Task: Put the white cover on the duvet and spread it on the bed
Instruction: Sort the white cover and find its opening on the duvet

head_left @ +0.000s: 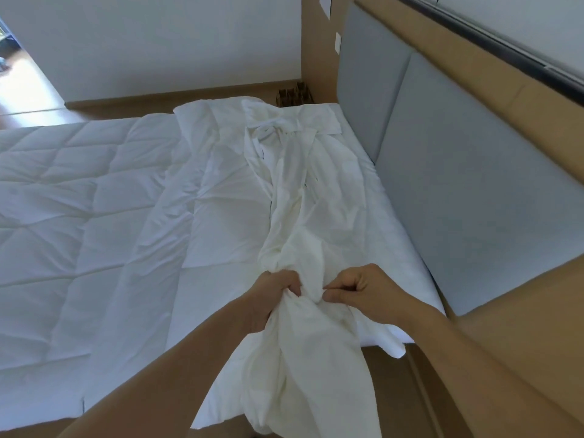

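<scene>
The left hand (272, 295) clutches a bunched fold of the white cover (303, 222), fingers curled into the thin, crumpled cloth; the right hand (360, 290) pinches it just beside; the cover trails in a wrinkled rope across the puffy quilted duvet (79, 200), along the grey padded headboard (458, 191).

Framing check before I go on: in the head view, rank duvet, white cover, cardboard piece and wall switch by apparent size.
1. duvet
2. white cover
3. cardboard piece
4. wall switch
The cover's near end hangs close to the camera, which inflates it; the duvet looks larger anyway.
</scene>
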### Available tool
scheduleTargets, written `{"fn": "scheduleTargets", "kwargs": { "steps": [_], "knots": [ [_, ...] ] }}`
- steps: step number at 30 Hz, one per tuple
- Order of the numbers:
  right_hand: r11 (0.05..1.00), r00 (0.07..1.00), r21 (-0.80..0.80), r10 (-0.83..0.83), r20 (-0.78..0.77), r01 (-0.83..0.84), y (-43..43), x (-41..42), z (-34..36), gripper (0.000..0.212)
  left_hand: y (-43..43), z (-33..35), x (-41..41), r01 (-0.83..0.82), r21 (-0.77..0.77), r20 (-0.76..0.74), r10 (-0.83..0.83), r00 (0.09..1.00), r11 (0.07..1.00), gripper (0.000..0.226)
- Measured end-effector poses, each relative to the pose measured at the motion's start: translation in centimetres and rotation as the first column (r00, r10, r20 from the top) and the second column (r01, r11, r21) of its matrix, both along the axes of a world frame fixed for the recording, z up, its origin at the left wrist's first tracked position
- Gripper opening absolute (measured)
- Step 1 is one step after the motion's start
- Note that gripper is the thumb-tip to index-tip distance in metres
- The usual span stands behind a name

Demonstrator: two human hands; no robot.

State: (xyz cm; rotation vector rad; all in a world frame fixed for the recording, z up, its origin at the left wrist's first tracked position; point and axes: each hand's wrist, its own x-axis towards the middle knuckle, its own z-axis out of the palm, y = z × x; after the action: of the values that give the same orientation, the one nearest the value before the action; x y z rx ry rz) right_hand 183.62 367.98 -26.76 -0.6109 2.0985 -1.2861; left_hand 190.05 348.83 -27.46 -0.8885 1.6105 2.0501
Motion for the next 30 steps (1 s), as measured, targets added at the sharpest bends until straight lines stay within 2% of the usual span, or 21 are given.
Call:
{"fn": "scheduleTargets", "kwargs": {
  "steps": [3, 6, 9, 12, 15, 19, 23, 26, 28, 30],
  "knots": [
    [0.994, 0.996, -0.079, -0.073, -0.043, 0.069, -0.5, -0.9, 1.3, 0.019, 0.3, -0.1, 0.0, -0.164, 0.068, -0.072, 0.169, 0.983, 0.984, 0.014],
    [0.988, 0.99, -0.07, -0.138, 0.0, 0.137, -1.8, -1.0, 1.6, 0.022, 0.6, -0.5, -0.3, -0.263, 0.138, -0.186, 0.286, 0.94, 0.955, 0.016],
    [0.99, 0.987, -0.024, -0.134, 0.09, 0.137, -2.2, -0.6, 1.1, 0.027, 1.0, 0.0, -0.4, -0.29, 0.13, -0.296, 0.317, 0.901, 0.948, 0.01],
    [0.978, 0.967, -0.052, -0.19, 0.17, 0.201, -1.8, -0.4, 0.8, 0.03, 1.2, 0.3, -0.2, -0.27, 0.103, -0.349, 0.289, 0.891, 0.957, 0.012],
    [0.944, 0.942, -0.093, -0.3, 0.15, 0.315, -2.0, -0.8, 0.7, 0.027, 1.6, -0.1, 0.2, -0.204, 0.07, -0.301, 0.216, 0.929, 0.976, 0.013],
    [0.959, 0.959, -0.048, -0.274, 0.074, 0.278, -2.7, -1.3, 0.7, 0.023, 1.5, -0.5, 0.1, 0.019, -0.02, -0.194, -0.023, 0.981, 1.0, 0.041],
    [0.941, 0.943, -0.065, -0.332, 0.016, 0.332, -3.1, -1.9, 1.2, 0.025, 1.7, 0.5, 0.1, 0.297, -0.043, -0.187, -0.3, 0.935, 0.954, 0.035],
    [0.945, 0.949, -0.09, -0.315, 0.027, 0.316, -4.2, -0.9, 1.6, 0.026, 1.7, 0.6, 0.3, 0.315, -0.051, -0.244, -0.317, 0.916, 0.948, 0.033],
    [0.927, 0.931, -0.117, -0.341, 0.127, 0.355, -4.5, -0.5, 1.5, 0.027, 1.3, 0.4, 0.8, 0.237, -0.013, -0.288, -0.231, 0.929, 0.971, 0.029],
    [0.933, 0.929, -0.088, -0.332, 0.165, 0.349, -4.7, -0.4, 1.5, 0.028, 1.0, 0.6, 1.5, 0.149, 0.071, -0.349, -0.115, 0.93, 0.986, 0.019]
  ]
}}
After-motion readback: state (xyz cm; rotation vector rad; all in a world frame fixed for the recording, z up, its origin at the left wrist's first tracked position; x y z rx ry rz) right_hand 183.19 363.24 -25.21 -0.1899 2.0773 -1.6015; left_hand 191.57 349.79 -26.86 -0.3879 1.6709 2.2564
